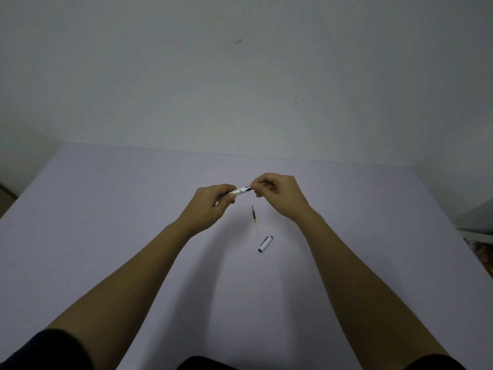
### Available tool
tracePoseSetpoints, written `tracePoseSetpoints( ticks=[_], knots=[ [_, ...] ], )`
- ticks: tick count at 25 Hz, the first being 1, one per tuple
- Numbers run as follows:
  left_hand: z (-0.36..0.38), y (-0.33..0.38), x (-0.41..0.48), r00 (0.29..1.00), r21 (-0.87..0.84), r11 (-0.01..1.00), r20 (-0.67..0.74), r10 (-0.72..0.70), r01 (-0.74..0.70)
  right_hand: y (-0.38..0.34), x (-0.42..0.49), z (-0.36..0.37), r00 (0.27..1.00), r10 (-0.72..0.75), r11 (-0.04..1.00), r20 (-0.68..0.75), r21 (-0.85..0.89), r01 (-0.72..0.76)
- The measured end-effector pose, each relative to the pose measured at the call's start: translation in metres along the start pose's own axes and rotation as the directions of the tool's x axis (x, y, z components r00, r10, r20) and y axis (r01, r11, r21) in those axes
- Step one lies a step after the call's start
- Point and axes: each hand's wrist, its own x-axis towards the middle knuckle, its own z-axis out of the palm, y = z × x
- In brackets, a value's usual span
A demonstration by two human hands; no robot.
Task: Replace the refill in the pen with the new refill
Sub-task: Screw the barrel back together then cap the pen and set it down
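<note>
A white pen barrel [240, 190] with a silver ring is held level above the pale lilac table [106, 209]. My left hand [214, 202] grips its left part. My right hand [277, 194] pinches its right end at the silver ring; the tip is hidden by the fingers. A thin refill [254, 219], dark at the far end and yellowish then pale toward me, lies loose on the table below the hands. The white pen cap [265, 244] with silver end lies just nearer, to the refill's right.
A plain grey wall [240, 76] rises behind the table's far edge. At the far right, a grey object [477, 217] and some patterned material [482, 252] sit past the table's edge. Dark sleeves show at the bottom corners.
</note>
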Motion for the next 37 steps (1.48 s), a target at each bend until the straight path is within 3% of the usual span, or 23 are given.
tracePoseSetpoints(
  ticks=[6,9,13,17,21,25,33,37],
  knots=[
    [-0.0021,0.0007,0.0010,1.000,0.002,1.000,-0.012,0.003,-0.003,0.0016,-0.0027,0.0008,0.998,-0.057,0.998,-0.002,0.001,0.057],
    [-0.0022,0.0022,0.0006,1.000,0.004,1.000,-0.004,0.017,-0.017,0.0004,-0.0006,0.0002,1.000,-0.016,0.999,-0.009,-0.052,0.015],
    [-0.0026,0.0034,0.0004,1.000,0.010,1.000,-0.006,0.025,-0.025,-0.0005,-0.0020,-0.0001,0.997,-0.078,0.997,-0.006,0.014,0.078],
    [-0.0022,0.0058,-0.0007,1.000,-0.005,1.000,0.004,0.021,-0.021,-0.0026,0.0018,-0.0028,1.000,-0.016,0.999,0.001,-0.040,0.016],
    [-0.0025,0.0072,0.0003,1.000,0.000,1.000,-0.016,0.019,-0.019,-0.0007,-0.0002,-0.0044,0.994,-0.110,0.994,0.003,-0.011,0.110],
    [-0.0033,0.0067,0.0004,1.000,0.014,0.999,-0.010,0.029,-0.029,-0.0011,0.0012,-0.0038,0.999,-0.051,0.996,0.004,-0.070,0.052],
    [-0.0027,0.0058,0.0000,0.999,0.004,0.999,-0.007,0.037,-0.037,-0.0029,0.0012,-0.0033,0.998,-0.068,0.996,0.010,-0.061,0.068],
    [-0.0029,0.0060,0.0010,0.999,0.018,0.999,-0.003,0.040,-0.039,-0.0004,0.0002,-0.0048,0.992,-0.129,0.990,0.004,-0.057,0.129]
  ],
)
